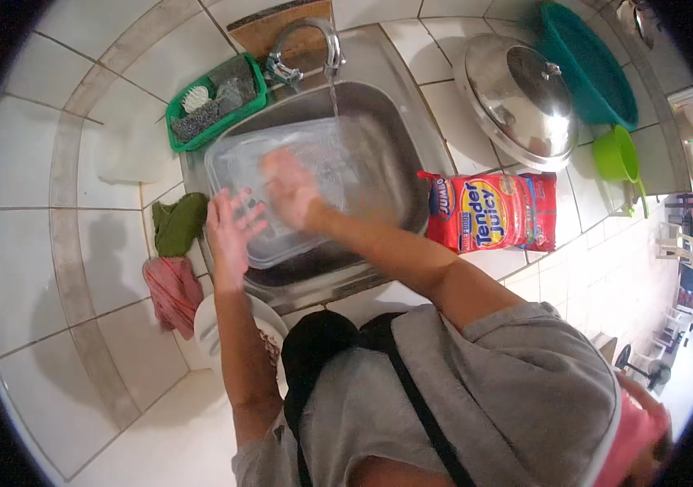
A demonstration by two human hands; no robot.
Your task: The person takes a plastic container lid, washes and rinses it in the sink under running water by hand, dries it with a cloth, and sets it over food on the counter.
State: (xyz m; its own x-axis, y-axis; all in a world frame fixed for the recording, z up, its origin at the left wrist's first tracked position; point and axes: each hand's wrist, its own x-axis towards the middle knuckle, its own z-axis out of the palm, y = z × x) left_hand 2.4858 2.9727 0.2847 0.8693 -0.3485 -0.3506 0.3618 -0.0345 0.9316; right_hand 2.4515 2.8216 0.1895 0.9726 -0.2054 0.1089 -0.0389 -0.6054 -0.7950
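Note:
A clear plastic container or lid (314,138) lies tilted in the steel sink (395,130), wet on its surface; I cannot tell which of the two it is. At its left edge is my left hand (231,231), fingers spread, holding nothing I can see. Over the middle of the plastic is my right hand (291,188), smeared by motion, so its finger shape and whether it touches the surface are unclear. Water (334,97) runs from the curved faucet (310,40) into the sink.
Left of the sink sit a green basket (176,134) with scrubbers, a green cloth (180,223) and a pink cloth (172,294). On the right are a red Tender Juicy pack (488,211), a steel lid (517,101), a green dipper (616,154) and a teal basin (586,69).

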